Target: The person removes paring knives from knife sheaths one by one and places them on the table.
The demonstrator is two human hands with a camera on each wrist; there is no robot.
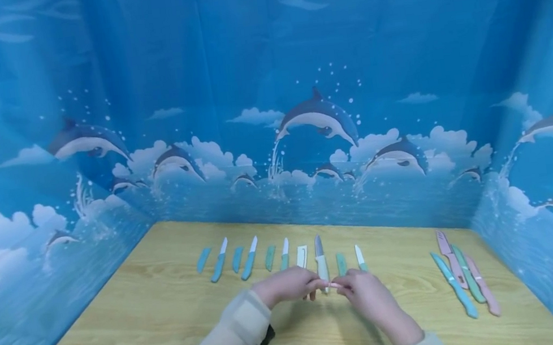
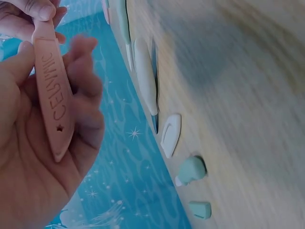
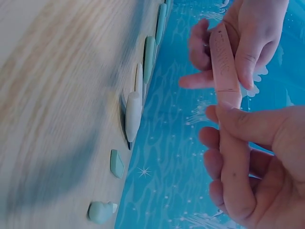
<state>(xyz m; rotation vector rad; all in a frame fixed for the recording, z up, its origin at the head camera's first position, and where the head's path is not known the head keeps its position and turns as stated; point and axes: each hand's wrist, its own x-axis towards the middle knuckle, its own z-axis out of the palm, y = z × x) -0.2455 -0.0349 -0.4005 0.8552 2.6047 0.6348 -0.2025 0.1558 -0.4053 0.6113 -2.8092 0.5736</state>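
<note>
Head: light wooden table (image 1: 145, 324) walled by blue dolphin-print curtain (image 1: 266, 82). Both hands meet mid-table above the near edge. Left wrist: left hand (image 2: 43, 143) pinches pink plastic knife sheath (image 2: 55, 90). Right wrist: right hand (image 3: 252, 162) grips that pink piece's other end, white-handled knife (image 3: 132, 114) lying beyond.

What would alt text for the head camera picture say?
Two hands, left hand and right hand, hold a pink sheathed knife between them over a wooden table, behind them a row of knives and sheaths.
</note>
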